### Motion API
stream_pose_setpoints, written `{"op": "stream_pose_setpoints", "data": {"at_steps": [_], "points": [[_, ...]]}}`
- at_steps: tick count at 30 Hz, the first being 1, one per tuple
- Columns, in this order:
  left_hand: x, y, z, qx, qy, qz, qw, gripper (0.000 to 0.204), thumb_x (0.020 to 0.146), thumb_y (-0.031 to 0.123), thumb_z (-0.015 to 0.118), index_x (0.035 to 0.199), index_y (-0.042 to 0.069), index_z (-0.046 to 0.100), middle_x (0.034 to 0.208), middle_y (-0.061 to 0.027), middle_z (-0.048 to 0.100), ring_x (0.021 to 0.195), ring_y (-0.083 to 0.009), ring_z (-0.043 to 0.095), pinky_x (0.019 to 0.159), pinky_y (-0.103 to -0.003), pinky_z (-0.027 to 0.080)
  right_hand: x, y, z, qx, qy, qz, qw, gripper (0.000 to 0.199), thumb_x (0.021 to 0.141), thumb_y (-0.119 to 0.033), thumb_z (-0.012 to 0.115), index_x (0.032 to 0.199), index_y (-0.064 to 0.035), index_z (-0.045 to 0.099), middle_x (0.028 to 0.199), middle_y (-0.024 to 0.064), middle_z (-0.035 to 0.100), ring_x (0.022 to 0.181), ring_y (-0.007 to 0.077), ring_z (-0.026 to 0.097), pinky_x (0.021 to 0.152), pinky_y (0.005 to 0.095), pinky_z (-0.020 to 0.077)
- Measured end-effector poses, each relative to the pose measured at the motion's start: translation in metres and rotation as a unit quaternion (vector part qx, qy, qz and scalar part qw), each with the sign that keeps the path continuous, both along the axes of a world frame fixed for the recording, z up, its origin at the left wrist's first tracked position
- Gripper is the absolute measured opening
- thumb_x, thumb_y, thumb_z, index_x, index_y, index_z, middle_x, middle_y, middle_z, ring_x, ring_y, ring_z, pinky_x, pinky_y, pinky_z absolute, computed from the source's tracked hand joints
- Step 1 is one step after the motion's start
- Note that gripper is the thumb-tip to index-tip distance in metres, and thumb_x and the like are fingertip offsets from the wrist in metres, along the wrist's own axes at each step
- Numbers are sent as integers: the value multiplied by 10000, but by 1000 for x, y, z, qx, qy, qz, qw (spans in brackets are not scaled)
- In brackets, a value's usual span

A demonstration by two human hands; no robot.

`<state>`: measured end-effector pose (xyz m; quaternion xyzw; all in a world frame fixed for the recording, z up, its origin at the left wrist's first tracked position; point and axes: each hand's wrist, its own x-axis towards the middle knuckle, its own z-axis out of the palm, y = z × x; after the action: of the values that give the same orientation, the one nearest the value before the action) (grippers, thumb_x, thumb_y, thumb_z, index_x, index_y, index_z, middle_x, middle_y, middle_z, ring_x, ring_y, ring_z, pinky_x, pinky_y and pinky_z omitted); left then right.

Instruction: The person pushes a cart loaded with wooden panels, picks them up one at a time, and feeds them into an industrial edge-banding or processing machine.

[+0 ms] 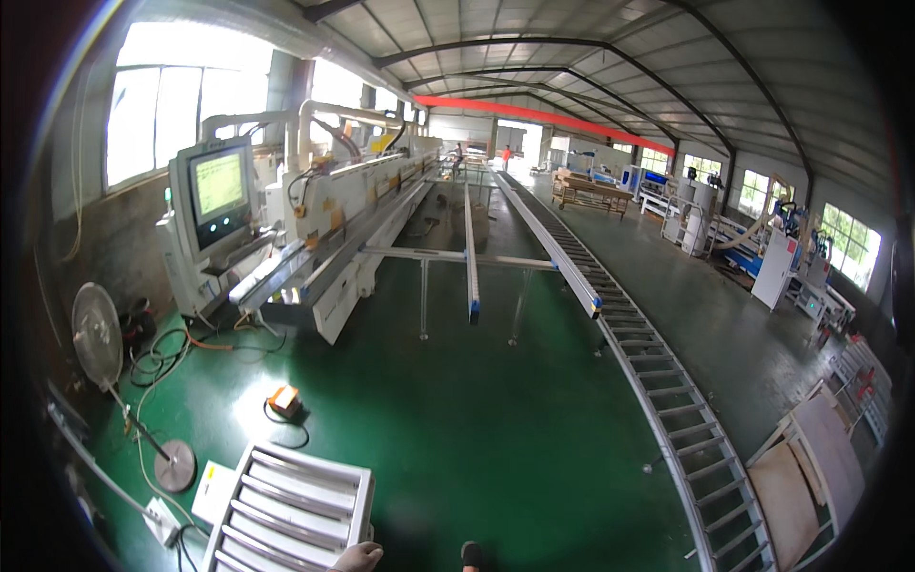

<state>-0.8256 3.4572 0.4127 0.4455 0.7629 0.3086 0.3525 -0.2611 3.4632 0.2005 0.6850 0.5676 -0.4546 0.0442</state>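
My left hand, in what looks like a pale glove, shows at the lower edge. Its fingers are bent and drawn together, and I see nothing held in them. It is by the right side rail of a short grey roller conveyor; I cannot tell whether it touches the rail. My right hand is out of view. A dark rounded tip, perhaps my shoe, shows at the bottom middle over the green floor.
An orange foot pedal with a cable lies beyond the conveyor. To the left stand a fan and a control screen beside a long machine. A long roller track runs along the right, near leaning boards. People are far off.
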Motion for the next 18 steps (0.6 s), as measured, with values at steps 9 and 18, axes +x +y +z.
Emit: {"op": "stream_pose_setpoints", "data": {"at_steps": [9,18], "points": [[-120,128,-111,-227,45,63,971,430,964,341,631,1232,12,697,1160,-214,726,1111,-347,677,945,-444,531,-121,374,-21,5,-41,162,986,473,966,-445,569,1105,-24,735,1161,232,708,1091,423,663,912,517,523],[-129,148,-122,-317,-57,110,940,489,987,423,570,1294,53,658,1239,-218,689,1177,-378,643,971,-469,515,-453,802,88,155,250,27,955,112,925,-129,630,921,-48,708,766,30,664,618,135,605,556,303,489]]}}
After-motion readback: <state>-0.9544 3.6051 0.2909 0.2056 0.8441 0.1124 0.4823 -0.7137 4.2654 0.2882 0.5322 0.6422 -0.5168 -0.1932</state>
